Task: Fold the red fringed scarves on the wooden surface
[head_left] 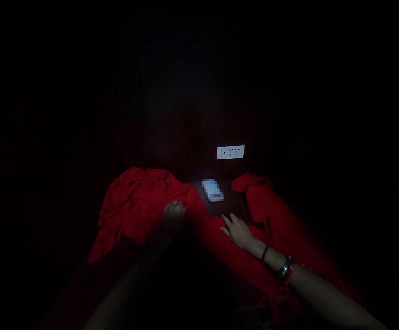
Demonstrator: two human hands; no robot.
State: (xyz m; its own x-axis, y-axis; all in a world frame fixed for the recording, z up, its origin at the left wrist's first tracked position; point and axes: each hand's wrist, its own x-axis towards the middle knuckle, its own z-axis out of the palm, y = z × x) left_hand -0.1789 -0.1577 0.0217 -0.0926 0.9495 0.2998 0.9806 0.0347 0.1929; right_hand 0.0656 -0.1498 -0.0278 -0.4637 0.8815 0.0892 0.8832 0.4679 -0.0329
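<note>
A red fringed scarf (213, 236) lies spread over a dark surface, with a rumpled heap of it to the left and fringe at the lower right. My left hand (174, 214) is closed in a fist at the edge of the heap, pinching the red cloth. Fingers spread, my right hand (238, 231) lies flat on the strip of scarf that runs to the right. Another folded part of red cloth (268, 201) lies beyond that hand; whether it is the same piece I cannot tell.
A blurred, pale phone-like rectangle (213, 190) lies on the dark surface (225, 208) behind the scarf. A white socket panel (230, 152) is on the wall behind. Everything around is too dark to make out.
</note>
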